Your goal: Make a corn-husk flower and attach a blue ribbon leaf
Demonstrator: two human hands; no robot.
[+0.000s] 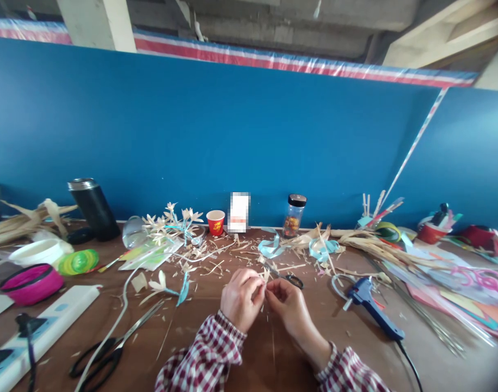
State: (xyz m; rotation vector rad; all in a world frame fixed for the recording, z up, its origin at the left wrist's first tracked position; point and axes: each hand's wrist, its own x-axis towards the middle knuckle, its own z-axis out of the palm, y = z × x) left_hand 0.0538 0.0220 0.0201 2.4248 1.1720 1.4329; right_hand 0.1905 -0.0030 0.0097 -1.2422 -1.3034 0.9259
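Observation:
Near the middle of the brown table my left hand (241, 296) and my right hand (288, 306) meet, fingertips pinched close together. Between them shows a small pale husk flower (265, 274), partly covered by the fingers. Just beyond the right hand lies a small pair of scissors (293, 280) with dark handles. Left of the hands rests a single husk flower (161, 284) with a blue-wrapped stem. Larger black-handled scissors (118, 343) lie open nearer the front. A blue glue gun (373, 306) is on its side to the right.
A husk flower bunch (179, 223), a red paper cup (215, 223) and a lidded jar (294, 216) stand at the back. Husk scraps litter the table. A power strip (65, 316) lies at left; wires (432, 326) and coloured sheets (448, 294) lie at right.

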